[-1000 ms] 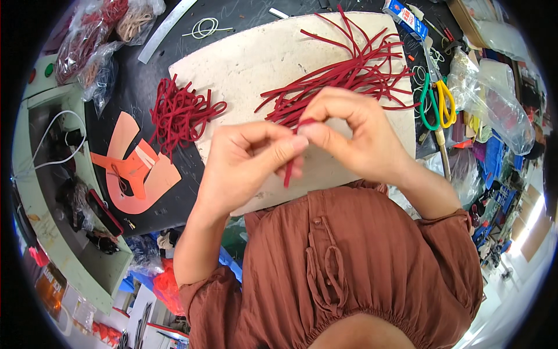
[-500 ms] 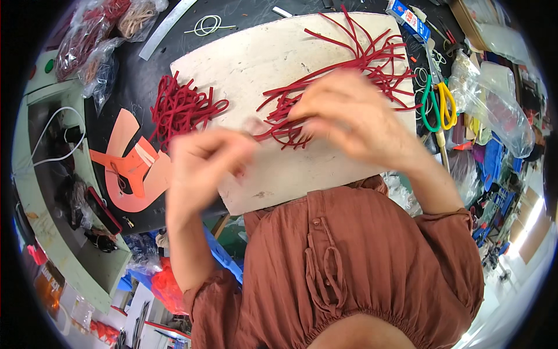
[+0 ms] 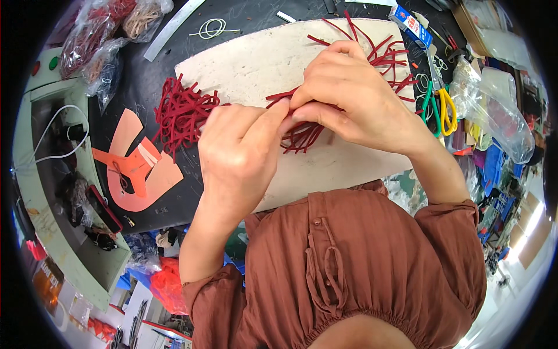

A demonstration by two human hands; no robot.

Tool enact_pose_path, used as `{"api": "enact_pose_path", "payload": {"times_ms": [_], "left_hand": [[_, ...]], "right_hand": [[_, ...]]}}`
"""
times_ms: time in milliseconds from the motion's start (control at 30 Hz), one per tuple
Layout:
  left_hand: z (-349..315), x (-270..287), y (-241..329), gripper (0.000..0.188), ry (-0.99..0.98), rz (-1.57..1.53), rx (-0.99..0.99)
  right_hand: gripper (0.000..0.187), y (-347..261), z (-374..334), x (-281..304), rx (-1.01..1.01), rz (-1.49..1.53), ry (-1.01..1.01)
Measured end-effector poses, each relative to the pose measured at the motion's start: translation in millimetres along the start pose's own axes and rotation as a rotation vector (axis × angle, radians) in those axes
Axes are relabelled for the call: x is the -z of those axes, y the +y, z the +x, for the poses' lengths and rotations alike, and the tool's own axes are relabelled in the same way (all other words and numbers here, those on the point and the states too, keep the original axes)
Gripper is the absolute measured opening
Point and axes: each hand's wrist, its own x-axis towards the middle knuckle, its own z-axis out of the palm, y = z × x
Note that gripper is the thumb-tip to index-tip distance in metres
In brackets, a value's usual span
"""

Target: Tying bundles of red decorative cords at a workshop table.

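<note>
My left hand (image 3: 241,142) and my right hand (image 3: 357,102) meet fingertip to fingertip over the pale board (image 3: 343,166). Both are closed in a pinch on a dark red fabric cord, most of it hidden by the fingers. Beneath and behind my right hand lies a loose bunch of the same red cords (image 3: 302,138), its ends fanning out toward the board's far right. To the left of my left hand, a second pile of red cords (image 3: 183,113), looped and tangled, rests across the board's left edge.
Orange and peach cut-out pieces (image 3: 131,174) lie on the black table at left. Scissors with green and yellow handles (image 3: 444,110) sit right of the board, near a blue and white box (image 3: 410,24). A coil of pale cord (image 3: 212,28) and plastic bags (image 3: 96,35) are farther back.
My hands were blurred and apart; they have come together at the fingertips. My left hand moved right, and my right hand now covers more of the cord bunch.
</note>
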Motion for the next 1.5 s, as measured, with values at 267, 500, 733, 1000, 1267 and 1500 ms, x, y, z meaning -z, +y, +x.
{"api": "enact_pose_path", "payload": {"times_ms": [267,500,733,1000,1267,1500], "left_hand": [[0,4,-3,0.024,0.087,0.228,-0.064],[-3,5,-3,0.025,0.104,0.123,0.157],[-14,-9,-5,0.012,0.204,-1.681,0.976],[-7,-26,11,0.017,0.383,-1.681,0.87],[-5,-24,16,0.03,0.349,-1.46,0.836],[-6,-17,10,0.019,0.266,-0.72,0.361]], "right_hand": [[0.015,-5,-3,11,-0.041,0.003,0.06],[0.023,-26,-15,2,0.098,-0.312,0.208],[0.012,-19,-16,-16,-0.279,0.347,0.34],[0.014,-27,-14,-37,-0.438,0.786,0.439],[0.013,-35,-13,-30,-0.474,0.896,0.428],[0.011,-31,-14,-14,-0.636,0.906,0.262]]}}
